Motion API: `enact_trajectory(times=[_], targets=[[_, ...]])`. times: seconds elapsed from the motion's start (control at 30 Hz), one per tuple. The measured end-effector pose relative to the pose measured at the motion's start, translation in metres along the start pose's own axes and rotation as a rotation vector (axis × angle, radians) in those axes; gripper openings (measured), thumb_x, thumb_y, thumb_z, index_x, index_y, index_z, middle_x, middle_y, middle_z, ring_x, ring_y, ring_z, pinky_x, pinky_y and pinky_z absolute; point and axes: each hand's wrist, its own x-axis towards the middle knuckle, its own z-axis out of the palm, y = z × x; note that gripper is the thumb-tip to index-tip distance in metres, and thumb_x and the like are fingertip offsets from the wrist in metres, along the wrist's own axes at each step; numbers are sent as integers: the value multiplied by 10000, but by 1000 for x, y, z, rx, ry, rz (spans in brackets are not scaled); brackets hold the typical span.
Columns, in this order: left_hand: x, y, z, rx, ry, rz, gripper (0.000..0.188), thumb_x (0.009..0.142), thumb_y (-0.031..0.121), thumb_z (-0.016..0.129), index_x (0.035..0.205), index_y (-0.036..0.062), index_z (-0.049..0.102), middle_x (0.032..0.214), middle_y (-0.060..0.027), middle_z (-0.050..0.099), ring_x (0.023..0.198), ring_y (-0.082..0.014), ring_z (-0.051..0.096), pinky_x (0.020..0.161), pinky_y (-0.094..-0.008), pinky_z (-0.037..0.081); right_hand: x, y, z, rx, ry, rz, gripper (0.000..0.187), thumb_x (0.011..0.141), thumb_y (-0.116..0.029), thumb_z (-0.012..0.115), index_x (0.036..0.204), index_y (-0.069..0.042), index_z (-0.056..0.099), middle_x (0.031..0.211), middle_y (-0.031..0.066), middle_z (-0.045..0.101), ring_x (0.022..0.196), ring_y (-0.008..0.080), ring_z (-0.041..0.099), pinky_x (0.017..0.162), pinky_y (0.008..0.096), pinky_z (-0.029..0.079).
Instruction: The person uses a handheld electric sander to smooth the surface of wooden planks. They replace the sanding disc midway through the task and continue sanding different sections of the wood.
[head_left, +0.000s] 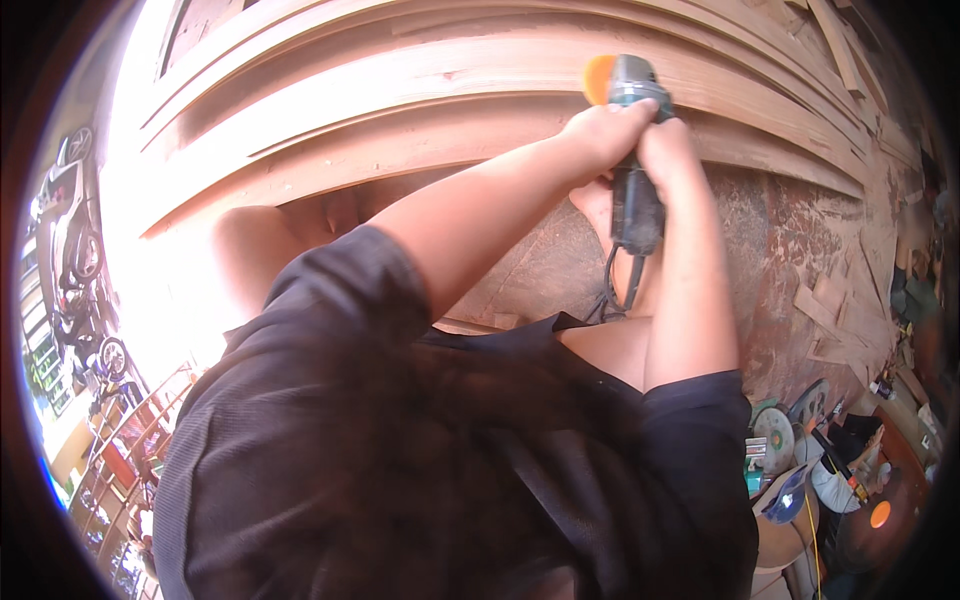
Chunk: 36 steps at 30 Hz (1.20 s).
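An angle grinder [638, 210] with a dark body, a grey metal head and an orange disc [600, 79] is held over long pale wooden boards [450, 82]. The disc lies at the boards' surface; whether it touches cannot be made out. My left hand [612, 133] wraps the grinder close behind its head, thumb on top. From the other side my right hand [667, 150] grips the body, right beside the left. The grinder's tail points back toward me, and its black cord [608, 290] runs down by my leg. My fingers' undersides are hidden.
My bare foot [592, 205] rests just below the boards, near the grinder. Wood scraps [850, 310] litter the dusty floor at right. Grinding discs [773, 438], a cap with goggles [787, 497] and other tools lie at lower right. Motorbikes [75, 225] stand at far left.
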Motion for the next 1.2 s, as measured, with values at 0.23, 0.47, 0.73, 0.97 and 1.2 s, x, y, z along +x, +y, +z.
enact_trajectory(times=[0.23,0.47,0.73,0.97,1.2], targets=[[-120,-63,-107,-343,409,67,828,1047,665,426,1573,25,413,1502,-241,531,1341,-393,554,1098,-569,474,-67,-110,125,-311,-372,-91,523,974,-368,655,1266,64,685,1215,253,740,1111,337,749,973,442,602],[-129,-72,-135,-345,395,33,781,1072,657,373,1542,39,453,1473,-238,555,1289,-381,592,1081,-583,489,-78,-130,140,-410,-387,-148,580,957,-398,644,1345,32,668,1322,263,695,1245,359,691,1059,428,556],[-64,16,-21,11,-61,-36,817,1055,679,418,1506,3,491,1362,-280,615,1164,-397,672,1014,-499,569,-10,-5,26,-84,-11,2,539,960,-383,634,1173,102,731,1141,341,732,1145,412,728,928,451,571],[-36,9,-66,1083,81,399,715,1007,628,606,1482,94,590,1402,-196,665,1329,-356,615,1139,-448,474,-60,24,-36,497,285,-21,547,827,-415,850,1005,92,749,918,161,745,820,224,732,731,387,569],[-20,-46,-196,1639,514,511,667,957,663,628,1568,449,468,1621,-123,438,1542,-359,349,1195,-632,335,-100,-7,-55,737,291,-144,443,845,-395,860,989,3,731,827,69,695,709,154,668,627,321,530]])
